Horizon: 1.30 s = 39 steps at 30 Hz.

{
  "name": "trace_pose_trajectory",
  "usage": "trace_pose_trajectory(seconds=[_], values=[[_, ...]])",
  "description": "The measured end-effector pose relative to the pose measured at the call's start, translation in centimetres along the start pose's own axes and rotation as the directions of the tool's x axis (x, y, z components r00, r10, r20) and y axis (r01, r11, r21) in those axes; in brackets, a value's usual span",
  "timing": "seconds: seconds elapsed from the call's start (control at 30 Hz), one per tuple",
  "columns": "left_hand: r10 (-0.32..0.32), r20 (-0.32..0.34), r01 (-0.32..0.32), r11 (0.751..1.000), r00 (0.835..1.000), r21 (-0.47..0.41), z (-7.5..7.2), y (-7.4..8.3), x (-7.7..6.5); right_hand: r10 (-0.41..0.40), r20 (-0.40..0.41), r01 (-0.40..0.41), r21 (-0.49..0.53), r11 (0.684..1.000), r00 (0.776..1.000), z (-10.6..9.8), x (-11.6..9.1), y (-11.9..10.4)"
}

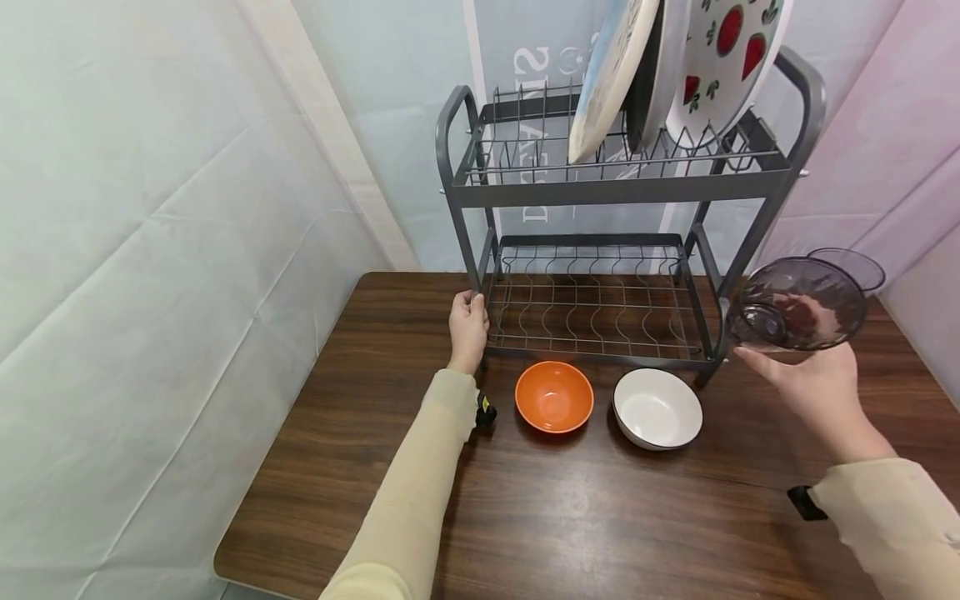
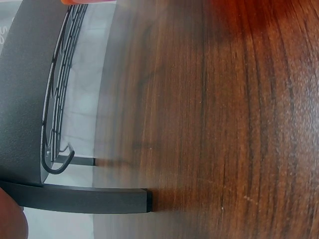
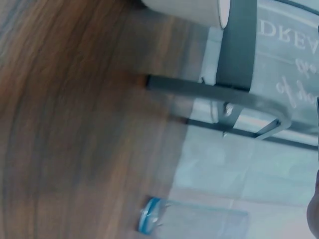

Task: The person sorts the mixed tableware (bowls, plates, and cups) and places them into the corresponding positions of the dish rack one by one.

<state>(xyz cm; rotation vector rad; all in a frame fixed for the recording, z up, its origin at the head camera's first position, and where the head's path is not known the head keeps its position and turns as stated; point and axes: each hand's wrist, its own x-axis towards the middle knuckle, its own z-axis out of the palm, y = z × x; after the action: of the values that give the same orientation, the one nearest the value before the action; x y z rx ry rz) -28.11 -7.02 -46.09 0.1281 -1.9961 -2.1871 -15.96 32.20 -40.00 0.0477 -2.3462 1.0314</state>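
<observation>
My left hand [image 1: 468,329] grips the left upright of a dark grey two-tier dish rack [image 1: 622,193], near its lower shelf. Part of that hand shows as a fingertip at the lower left corner of the left wrist view. On the right, my right hand [image 1: 821,387] holds a tinted see-through glass bowl [image 1: 825,287], tilted beside the rack's right upright; its fingers show through the glass. An orange bowl [image 1: 553,398] and a white bowl with a dark rim [image 1: 658,410] stand on the table in front of the rack.
Several plates, one a watermelon-patterned plate [image 1: 723,67], stand upright on the rack's top tier. A clear drinking glass [image 3: 199,219] stands behind the held bowl. The brown wooden table [image 1: 360,467] meets pale fabric walls [image 1: 150,250] at the left and back.
</observation>
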Motion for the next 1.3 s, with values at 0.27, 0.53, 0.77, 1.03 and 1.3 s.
trace_pose_trajectory(seconds=[0.27, 0.53, 0.77, 1.03, 1.3], values=[[0.018, -0.009, -0.018, 1.000, 1.000, 0.001, 0.1, -0.1, 0.0, -0.014, 0.139, 0.010, 0.032, 0.999, 0.990, 1.1, 0.5, -1.9], [0.020, 0.018, -0.020, 1.000, 1.000, -0.005, 0.0, 0.9, -0.4, -0.001, 0.238, -0.002, 0.013, 1.000, 0.971, 2.7, 0.9, -3.5], [0.027, 0.029, -0.027, 1.000, 0.999, 0.012, 0.1, 1.6, -1.0, 0.001, 0.318, 0.020, -0.062, 0.998, 0.948, 4.2, 1.4, -4.3], [0.019, 0.029, -0.020, 1.000, 0.999, 0.011, 0.1, 1.6, -1.0, 0.035, 0.395, 0.006, -0.102, 0.995, 0.918, 5.0, 2.0, -5.3], [0.014, 0.015, -0.014, 1.000, 1.000, 0.007, 0.0, 1.6, -0.9, 0.078, 0.406, -0.035, -0.114, 0.993, 0.911, 5.6, 2.6, -5.9]])
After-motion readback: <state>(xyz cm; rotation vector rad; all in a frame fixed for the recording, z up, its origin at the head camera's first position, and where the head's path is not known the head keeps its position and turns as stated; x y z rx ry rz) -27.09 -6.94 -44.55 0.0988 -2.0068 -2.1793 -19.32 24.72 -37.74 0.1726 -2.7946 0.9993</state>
